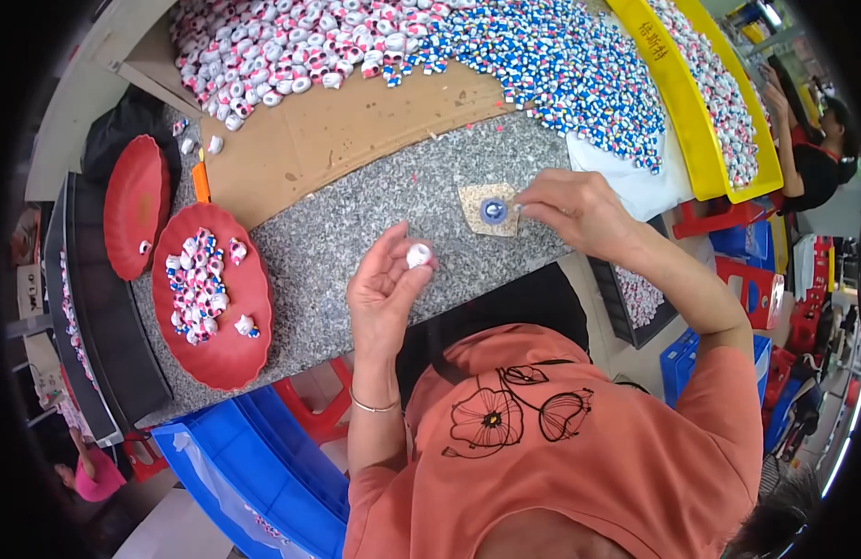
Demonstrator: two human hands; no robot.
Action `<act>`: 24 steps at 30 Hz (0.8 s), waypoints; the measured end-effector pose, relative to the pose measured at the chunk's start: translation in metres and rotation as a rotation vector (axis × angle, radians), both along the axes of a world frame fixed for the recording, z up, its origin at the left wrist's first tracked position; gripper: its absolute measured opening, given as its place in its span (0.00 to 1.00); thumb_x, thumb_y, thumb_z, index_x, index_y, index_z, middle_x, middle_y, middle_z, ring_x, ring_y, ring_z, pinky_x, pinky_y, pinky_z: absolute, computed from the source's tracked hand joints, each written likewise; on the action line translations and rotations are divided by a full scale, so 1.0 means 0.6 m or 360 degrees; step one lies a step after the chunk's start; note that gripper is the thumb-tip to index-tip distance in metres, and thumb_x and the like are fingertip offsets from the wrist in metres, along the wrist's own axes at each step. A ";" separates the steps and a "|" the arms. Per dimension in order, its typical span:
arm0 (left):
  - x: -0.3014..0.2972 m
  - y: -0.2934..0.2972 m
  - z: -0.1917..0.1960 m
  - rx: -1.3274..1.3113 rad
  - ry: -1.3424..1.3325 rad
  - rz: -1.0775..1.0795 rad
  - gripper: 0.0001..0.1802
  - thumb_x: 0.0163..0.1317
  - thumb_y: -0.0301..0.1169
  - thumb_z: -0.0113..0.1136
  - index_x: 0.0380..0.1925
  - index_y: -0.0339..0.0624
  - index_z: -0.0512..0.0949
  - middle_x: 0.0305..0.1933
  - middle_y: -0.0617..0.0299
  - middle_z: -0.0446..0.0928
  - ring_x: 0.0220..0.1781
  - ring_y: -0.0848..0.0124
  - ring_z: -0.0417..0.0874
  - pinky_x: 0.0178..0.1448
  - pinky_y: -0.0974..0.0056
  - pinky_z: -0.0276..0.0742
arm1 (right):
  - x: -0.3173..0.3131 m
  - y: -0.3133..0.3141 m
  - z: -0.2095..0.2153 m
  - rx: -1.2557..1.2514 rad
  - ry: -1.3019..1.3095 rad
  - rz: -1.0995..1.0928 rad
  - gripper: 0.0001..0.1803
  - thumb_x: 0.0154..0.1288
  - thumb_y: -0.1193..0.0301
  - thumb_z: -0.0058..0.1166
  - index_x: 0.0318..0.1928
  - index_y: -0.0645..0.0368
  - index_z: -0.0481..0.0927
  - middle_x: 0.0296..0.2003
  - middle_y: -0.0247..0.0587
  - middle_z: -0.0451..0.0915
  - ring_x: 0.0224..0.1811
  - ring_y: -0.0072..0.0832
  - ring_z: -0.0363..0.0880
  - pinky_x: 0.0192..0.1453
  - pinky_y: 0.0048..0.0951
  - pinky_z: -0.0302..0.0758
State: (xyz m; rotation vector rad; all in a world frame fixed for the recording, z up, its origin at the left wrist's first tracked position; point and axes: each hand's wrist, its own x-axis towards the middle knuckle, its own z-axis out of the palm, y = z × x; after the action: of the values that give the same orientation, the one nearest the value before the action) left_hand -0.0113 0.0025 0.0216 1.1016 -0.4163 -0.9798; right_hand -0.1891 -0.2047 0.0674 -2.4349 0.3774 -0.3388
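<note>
— Speckled grey stone, that table (356,233), with a sheet of brown cardboard (337,130) over its far half. What's in hand?

— The left hand (384,289) has its grip closed, thumb and fingertips pinching a small white round cap (418,254), lifted a little off the table. The right hand (579,210) rests by a small tan pad (486,210) with a blue round piece (494,211) seated on it; its fingertips touch the pad's right edge, nearly closed, but I cannot tell whether they actually pinch anything.

— So which step is this?

— Fitting parts together, I'd judge: blue piece waiting, cap just left of it.

— And the next move?

— It would call for lining the cap squarely over the blue piece while the right hand steadies the pad.

— Supplies?

— A red dish (235,307) of mixed pieces at the left; heaps of white-and-pink pieces (281,47) and blue-and-white pieces (561,65) at the far side.
</note>
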 end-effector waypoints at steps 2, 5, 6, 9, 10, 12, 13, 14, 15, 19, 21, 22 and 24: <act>-0.001 0.003 0.004 -0.0097 0.0043 -0.0011 0.21 0.58 0.13 0.60 0.53 0.31 0.75 0.48 0.57 0.78 0.50 0.71 0.81 0.54 0.70 0.78 | 0.022 0.014 -0.006 -0.0073 -0.0016 0.0032 0.05 0.57 0.78 0.59 0.36 0.62 0.82 0.30 0.45 0.80 0.31 0.43 0.80 0.35 0.37 0.76; 0.003 0.000 0.008 -0.0168 0.0012 -0.0058 0.22 0.57 0.12 0.60 0.53 0.32 0.74 0.47 0.57 0.79 0.49 0.72 0.81 0.54 0.70 0.78 | 0.046 0.025 -0.017 -0.0554 -0.0021 0.0187 0.05 0.56 0.78 0.57 0.35 0.61 0.80 0.28 0.44 0.77 0.28 0.43 0.78 0.32 0.39 0.74; 0.003 -0.001 0.010 -0.0195 0.0033 -0.0071 0.22 0.56 0.12 0.60 0.52 0.32 0.74 0.47 0.57 0.78 0.49 0.73 0.81 0.53 0.71 0.79 | 0.050 0.028 -0.020 -0.0640 0.0008 0.0185 0.05 0.55 0.78 0.56 0.35 0.60 0.79 0.28 0.43 0.75 0.27 0.43 0.77 0.31 0.40 0.74; -0.002 0.000 0.012 -0.0155 0.0000 -0.0036 0.20 0.56 0.12 0.60 0.50 0.31 0.75 0.48 0.58 0.78 0.47 0.73 0.82 0.52 0.71 0.79 | 0.055 0.029 -0.025 -0.0686 0.0074 0.0207 0.06 0.54 0.79 0.56 0.34 0.60 0.78 0.27 0.43 0.73 0.26 0.43 0.77 0.30 0.41 0.73; -0.006 0.001 0.011 -0.0084 -0.0057 0.0005 0.19 0.56 0.12 0.60 0.49 0.31 0.76 0.48 0.58 0.77 0.47 0.73 0.82 0.52 0.72 0.79 | 0.055 0.028 -0.025 -0.0642 0.0103 0.0230 0.07 0.53 0.79 0.56 0.34 0.61 0.77 0.27 0.43 0.72 0.26 0.43 0.77 0.31 0.41 0.74; -0.015 0.001 0.008 -0.0022 -0.0260 0.0045 0.19 0.56 0.11 0.61 0.48 0.32 0.76 0.48 0.58 0.77 0.47 0.73 0.82 0.52 0.71 0.80 | 0.055 0.027 -0.024 -0.0628 0.0073 0.0207 0.07 0.53 0.79 0.56 0.34 0.61 0.77 0.27 0.43 0.72 0.27 0.43 0.77 0.30 0.41 0.74; -0.019 0.000 0.006 0.0041 -0.0460 0.0078 0.19 0.55 0.11 0.61 0.48 0.32 0.75 0.47 0.59 0.78 0.47 0.72 0.81 0.53 0.70 0.80 | 0.054 0.026 -0.024 -0.0625 0.0048 0.0147 0.07 0.53 0.79 0.56 0.35 0.61 0.78 0.27 0.43 0.72 0.27 0.43 0.77 0.30 0.41 0.74; -0.023 -0.001 0.002 0.0043 -0.0461 0.0082 0.19 0.55 0.11 0.61 0.48 0.32 0.75 0.47 0.59 0.78 0.47 0.72 0.81 0.53 0.70 0.80 | 0.054 0.025 -0.024 -0.0613 0.0037 0.0187 0.07 0.53 0.79 0.56 0.35 0.61 0.78 0.27 0.43 0.72 0.27 0.43 0.77 0.30 0.41 0.74; -0.028 -0.003 -0.001 0.0066 -0.0613 0.0078 0.18 0.55 0.12 0.62 0.47 0.32 0.76 0.46 0.59 0.77 0.47 0.72 0.81 0.52 0.70 0.80 | 0.054 0.025 -0.024 -0.0642 0.0064 0.0188 0.06 0.53 0.79 0.56 0.34 0.61 0.78 0.27 0.43 0.73 0.27 0.43 0.78 0.30 0.41 0.74; -0.039 -0.018 -0.011 0.0088 -0.0940 0.0106 0.16 0.54 0.12 0.63 0.44 0.32 0.78 0.45 0.58 0.76 0.46 0.72 0.82 0.51 0.69 0.82 | 0.050 0.024 -0.022 -0.0410 0.0152 0.0164 0.06 0.55 0.79 0.58 0.35 0.62 0.80 0.29 0.45 0.76 0.28 0.44 0.78 0.30 0.39 0.75; -0.043 -0.028 -0.016 0.0075 -0.0995 0.0131 0.16 0.53 0.13 0.64 0.43 0.33 0.78 0.45 0.58 0.76 0.46 0.72 0.82 0.51 0.69 0.83 | 0.046 0.025 -0.019 -0.0304 0.0034 0.0075 0.06 0.57 0.78 0.58 0.36 0.63 0.81 0.29 0.43 0.78 0.28 0.39 0.79 0.31 0.36 0.75; -0.045 -0.033 -0.019 0.0058 -0.1020 0.0137 0.16 0.53 0.13 0.64 0.43 0.33 0.79 0.45 0.57 0.76 0.46 0.72 0.82 0.50 0.69 0.83 | 0.045 0.027 -0.017 -0.0218 -0.0037 -0.0034 0.06 0.59 0.77 0.59 0.38 0.63 0.82 0.29 0.41 0.79 0.27 0.34 0.80 0.31 0.32 0.76; -0.050 -0.042 -0.024 0.0050 -0.1049 0.0134 0.16 0.53 0.13 0.64 0.43 0.33 0.79 0.45 0.57 0.76 0.46 0.71 0.82 0.50 0.69 0.84 | 0.040 0.033 -0.012 0.0350 -0.0014 -0.0238 0.06 0.61 0.76 0.59 0.39 0.64 0.82 0.29 0.38 0.80 0.28 0.27 0.80 0.32 0.28 0.76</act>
State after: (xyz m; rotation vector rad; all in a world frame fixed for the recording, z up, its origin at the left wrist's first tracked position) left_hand -0.0411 -0.0228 0.0074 1.4501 -0.8786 -0.5290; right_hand -0.1652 -0.1847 0.0601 -2.1951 0.5643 -0.3525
